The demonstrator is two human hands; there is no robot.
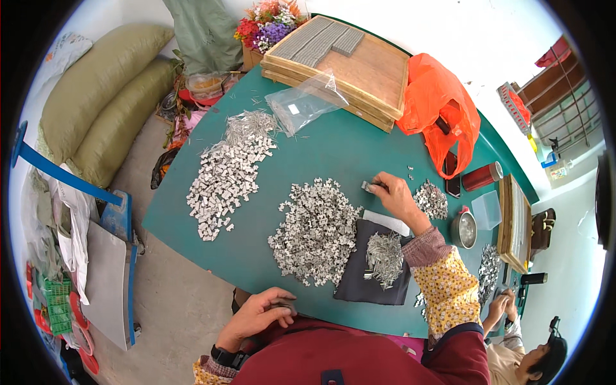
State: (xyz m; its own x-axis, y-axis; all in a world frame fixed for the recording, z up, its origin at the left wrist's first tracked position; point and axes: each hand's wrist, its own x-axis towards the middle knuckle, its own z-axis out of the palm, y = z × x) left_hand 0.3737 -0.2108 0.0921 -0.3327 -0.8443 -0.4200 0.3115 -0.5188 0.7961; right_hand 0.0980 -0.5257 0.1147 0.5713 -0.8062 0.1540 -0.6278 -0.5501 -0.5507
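Note:
My right hand [394, 197] reaches over the green table [308, 157], thumb and fingers pinched on a small grey metal piece [367, 186]. Close by my lap, my left hand [264, 313] is curled around something grey, mostly hidden by the fingers. Between the hands lies a broad heap of small silver metal parts [314, 231]. Right of it a dark cloth [350, 282] bears a pile of thin metal pins [385, 256], with a white folded strip [386, 222] at its upper edge. Just right of my right hand is a smaller heap of metal parts [431, 200].
Farther left sit a heap of flat metal parts [224, 179] and more pins [250, 127]. A clear bag [305, 102], wooden tray [378, 83], orange bag [417, 83], red can [482, 176] and metal bowl [464, 230] stand beyond. A co-worker [513, 353] works at the right.

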